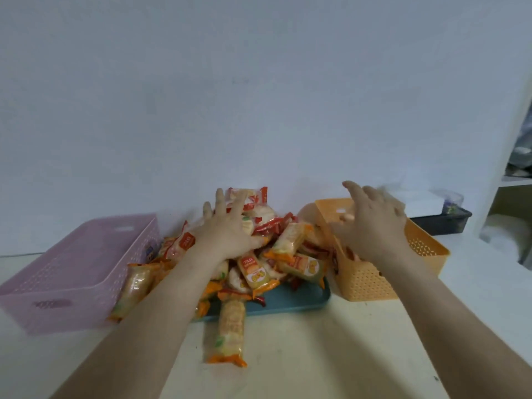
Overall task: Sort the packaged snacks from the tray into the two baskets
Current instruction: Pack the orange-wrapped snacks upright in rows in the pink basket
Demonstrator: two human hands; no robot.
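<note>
Orange-and-red foil snack packets [254, 273] lie under the left hand [227, 230], grip spread and empty; pinch just one, while the right hand [374, 226] has its grip open, empty.

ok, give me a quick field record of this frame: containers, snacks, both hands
tray: teal tray, centre of the table, heaped with snack packets
stray packet: on the table, in front of the tray
left basket: pink basket, no packets visible inside
right basket: orange basket, inside mostly hidden
left hand: fingers spread, resting on the heap
right hand: over the orange basket, blurred, fingers relaxed, nothing visibly held
</note>
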